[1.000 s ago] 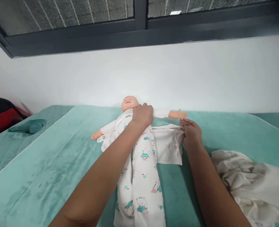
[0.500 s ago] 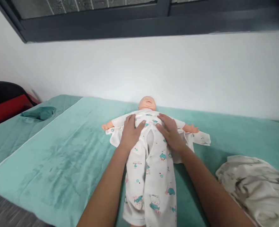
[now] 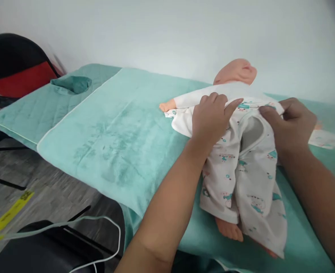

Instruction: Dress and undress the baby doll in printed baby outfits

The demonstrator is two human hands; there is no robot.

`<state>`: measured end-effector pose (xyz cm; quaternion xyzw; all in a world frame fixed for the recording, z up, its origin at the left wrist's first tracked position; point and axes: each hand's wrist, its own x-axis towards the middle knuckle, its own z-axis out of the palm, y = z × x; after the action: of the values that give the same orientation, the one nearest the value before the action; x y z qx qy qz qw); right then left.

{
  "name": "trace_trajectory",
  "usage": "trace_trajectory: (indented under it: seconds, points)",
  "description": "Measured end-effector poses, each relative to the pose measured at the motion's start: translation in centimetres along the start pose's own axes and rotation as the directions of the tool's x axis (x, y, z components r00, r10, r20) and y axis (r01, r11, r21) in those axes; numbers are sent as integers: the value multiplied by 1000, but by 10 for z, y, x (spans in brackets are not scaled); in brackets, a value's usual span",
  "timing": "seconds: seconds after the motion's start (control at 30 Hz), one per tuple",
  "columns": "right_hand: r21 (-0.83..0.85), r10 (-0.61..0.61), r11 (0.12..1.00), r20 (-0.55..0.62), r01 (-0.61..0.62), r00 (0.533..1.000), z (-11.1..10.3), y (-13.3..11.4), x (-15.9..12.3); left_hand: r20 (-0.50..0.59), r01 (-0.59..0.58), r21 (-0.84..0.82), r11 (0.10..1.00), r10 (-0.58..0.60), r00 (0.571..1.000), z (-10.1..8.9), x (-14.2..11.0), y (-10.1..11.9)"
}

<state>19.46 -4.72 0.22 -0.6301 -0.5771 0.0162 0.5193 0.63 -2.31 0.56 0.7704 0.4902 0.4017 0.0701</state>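
Observation:
A baby doll (image 3: 235, 72) lies on its back, head towards the wall, in a white long-sleeved undershirt (image 3: 193, 96). Printed white baby trousers (image 3: 258, 189) with an open crotch cover its legs, and bare feet show below the hems. At the waist, my left hand (image 3: 211, 115) has its fingers curled on the trousers' left side, the thumb stretched along the waistband. Opposite, my right hand (image 3: 291, 123) pinches the waistband between thumb and fingers. A printed garment (image 3: 181, 121) lies spread beneath the doll; its far sleeve emerges beyond my right hand.
A green padded cover (image 3: 113, 144) with a seam lies under the doll, with a folded green cloth ring (image 3: 72, 84) at its far left. A black and red chair (image 3: 16, 72) stands at left. A pale cable (image 3: 79, 219) loops over a dark seat (image 3: 48, 250).
My view has swung left, so the doll appears farther right. My hands, laid flatter on the waist before, now grip it, and the right one pulls the waistband outward.

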Motion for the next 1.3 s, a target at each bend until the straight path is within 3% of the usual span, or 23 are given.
trace_trajectory:
  seconds: [0.13,0.27,0.37,0.43,0.5,0.57,0.67,0.73,0.83,0.9,0.97,1.0,1.1,1.17,1.23,1.3]
  points:
    - [-58,107,993,106,-101,989,-13,-3,-13,104,-102,64,993,95,990,-14,-16,-4]
    - [-93,174,984,337,-151,925,-33,10,-22,261,124,-171,978,-76,962,-38,-33,-9]
    - [-22,104,994,529,-109,842,-51,18,-30,388,164,-311,936,-33,921,-55,-45,-12]
    - [-11,62,998,585,-68,808,-59,16,-39,402,151,-312,938,-14,915,-58,-52,-10]
    - [-84,77,996,545,-37,835,-61,8,-48,370,123,-230,965,-30,929,-54,-59,-5]
    - [-144,94,989,429,-35,899,-58,-1,-57,315,106,-118,987,-64,947,-48,-65,2]
    - [-112,114,990,266,-86,957,-52,-10,-67,250,191,-72,979,-167,954,-45,-74,9]
    - [-60,154,988,300,-142,941,-54,-10,-72,275,263,-173,949,-210,938,-49,-80,11]
    - [17,137,986,499,-168,856,-67,-9,-79,371,282,-356,891,-142,918,-63,-90,11]
    - [67,76,987,604,-145,793,-78,-11,-86,399,263,-383,885,-98,912,-70,-97,12]
    - [78,30,991,643,-104,765,-85,-14,-92,383,229,-323,918,-94,919,-71,-105,15]
    - [61,27,995,633,-84,774,-86,-16,-96,363,205,-269,941,-98,927,-69,-109,17]
    - [4,86,995,496,-102,864,-85,-18,-106,270,152,-82,985,-124,955,-61,-122,25]
    - [23,143,986,421,-168,896,-84,-19,-113,237,206,-45,978,-190,953,-59,-129,29]
    - [66,172,972,446,-224,878,-85,-19,-120,274,287,-137,948,-242,931,-64,-135,31]
    - [101,161,964,510,-245,845,-91,-21,-128,345,300,-268,915,-199,917,-76,-140,33]
